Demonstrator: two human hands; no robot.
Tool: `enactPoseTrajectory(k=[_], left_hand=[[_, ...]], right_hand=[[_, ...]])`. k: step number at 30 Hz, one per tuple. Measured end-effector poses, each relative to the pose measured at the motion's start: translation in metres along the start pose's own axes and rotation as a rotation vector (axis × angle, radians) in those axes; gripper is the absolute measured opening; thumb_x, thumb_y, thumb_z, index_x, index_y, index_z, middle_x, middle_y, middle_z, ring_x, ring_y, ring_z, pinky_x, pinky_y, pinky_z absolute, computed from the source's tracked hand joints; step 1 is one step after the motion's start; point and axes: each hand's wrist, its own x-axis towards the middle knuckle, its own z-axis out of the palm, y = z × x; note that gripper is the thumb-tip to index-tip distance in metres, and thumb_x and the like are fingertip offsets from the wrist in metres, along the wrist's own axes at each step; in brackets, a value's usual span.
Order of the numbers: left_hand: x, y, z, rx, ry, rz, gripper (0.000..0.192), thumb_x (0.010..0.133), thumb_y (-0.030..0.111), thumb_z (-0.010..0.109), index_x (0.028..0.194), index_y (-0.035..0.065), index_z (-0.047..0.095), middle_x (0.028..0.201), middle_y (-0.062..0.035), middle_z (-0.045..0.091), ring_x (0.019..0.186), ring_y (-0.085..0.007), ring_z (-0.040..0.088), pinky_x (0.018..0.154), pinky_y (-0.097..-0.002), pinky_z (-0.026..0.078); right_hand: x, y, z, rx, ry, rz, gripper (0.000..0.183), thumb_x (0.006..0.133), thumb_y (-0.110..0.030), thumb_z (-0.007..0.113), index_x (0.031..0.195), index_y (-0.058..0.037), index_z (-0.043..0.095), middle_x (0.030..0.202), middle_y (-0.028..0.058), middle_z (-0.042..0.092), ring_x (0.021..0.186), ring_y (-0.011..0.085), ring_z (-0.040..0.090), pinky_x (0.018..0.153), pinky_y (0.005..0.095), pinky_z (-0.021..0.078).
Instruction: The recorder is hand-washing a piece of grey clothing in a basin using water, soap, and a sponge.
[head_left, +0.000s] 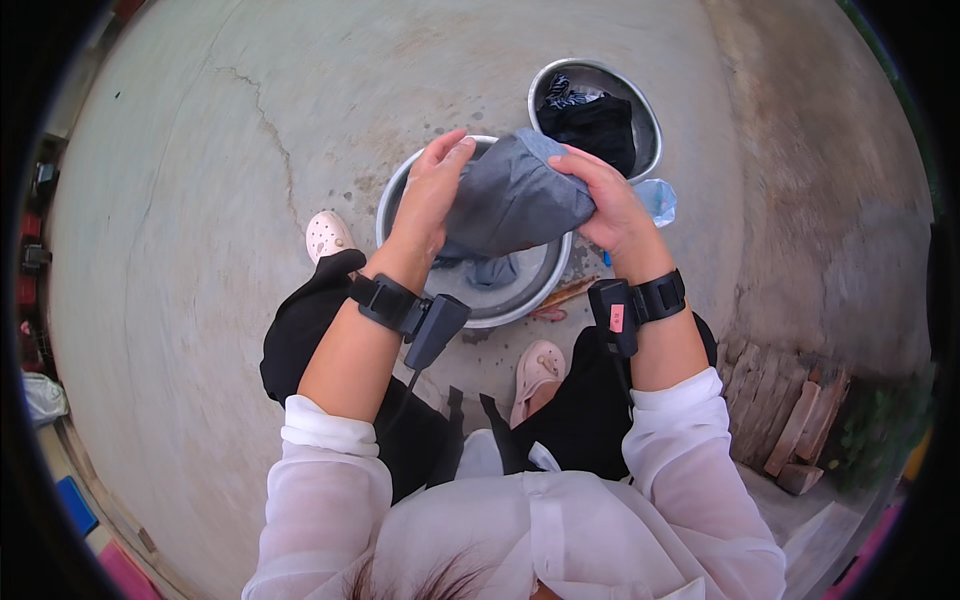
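A bunched grey-blue cloth garment (517, 199) is held up over a round metal basin (491, 319). My right hand (607, 195) grips its right end, thumb on top. At its left side is my left hand (435, 184), fingers raised and apart, palm side against or close to the cloth; whether it grips is hard to tell. Below, part of the grey-blue cloth (493, 271) lies in cloudy water in the basin. A second metal basin (655, 142) behind it, to the right, holds black cloth (589, 131) and a black-and-white patterned cloth (562, 91).
A light blue plastic bag (657, 201) lies beside the second basin. A wooden stick (574, 291) rests on the concrete floor by the near basin's right edge. My feet, in pink clogs (328, 234), are either side of it. Wooden pieces (799, 435) stand at the lower right.
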Motion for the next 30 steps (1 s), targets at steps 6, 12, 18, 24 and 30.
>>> enactPoseTrajectory(k=[6,12,18,24,30], left_hand=[[-0.02,-0.058,0.005,-0.144,0.085,-0.353,0.03,0.088,0.027,0.049,0.108,0.0053,0.05,0.103,-0.0042,0.054,0.093,-0.0131,0.054,0.076,-0.0277,0.042],[-0.045,-0.096,0.043,-0.346,-0.395,-0.729,0.058,0.092,0.05,0.03,0.128,0.0055,0.038,0.126,-0.014,0.046,0.115,-0.0241,0.045,0.093,-0.0387,0.037],[-0.008,-0.062,0.004,-1.293,-0.277,-0.279,0.051,0.09,0.04,0.033,0.127,0.0061,0.042,0.132,-0.011,0.043,0.122,-0.0282,0.039,0.104,-0.0455,0.026],[0.019,-0.115,-0.03,-1.234,-0.121,-0.305,0.052,0.089,0.04,0.036,0.126,0.0052,0.043,0.129,-0.0102,0.045,0.119,-0.0279,0.042,0.102,-0.0437,0.03],[0.031,-0.134,-0.035,-1.161,-0.058,-0.476,0.059,0.087,0.049,0.037,0.13,0.0081,0.04,0.133,-0.0091,0.041,0.121,-0.0274,0.039,0.103,-0.0436,0.028]], right_hand=[[-0.008,-0.021,0.004,0.276,0.064,-0.212,0.021,0.083,-0.009,0.051,0.103,-0.0056,0.053,0.098,0.0061,0.059,0.092,0.0172,0.056,0.083,0.0348,0.0447],[-0.025,-0.012,0.07,0.383,-0.074,-0.226,0.019,0.083,-0.008,0.051,0.102,-0.0053,0.053,0.097,0.0058,0.058,0.09,0.0167,0.055,0.082,0.0337,0.0437],[0.024,0.046,-0.013,-0.158,0.223,0.132,0.025,0.084,-0.016,0.052,0.107,-0.0059,0.054,0.098,0.005,0.058,0.09,0.0153,0.054,0.082,0.0331,0.0444],[0.113,0.089,-0.173,-0.911,0.819,-0.036,0.03,0.079,-0.024,0.055,0.099,-0.0016,0.058,0.093,0.0115,0.062,0.087,0.0225,0.058,0.076,0.0314,0.0446],[0.178,0.084,-0.217,-1.357,0.971,-0.056,0.056,0.077,-0.041,0.056,0.102,0.0096,0.054,0.102,0.0281,0.056,0.099,0.0397,0.052,0.088,0.0424,0.0405]])
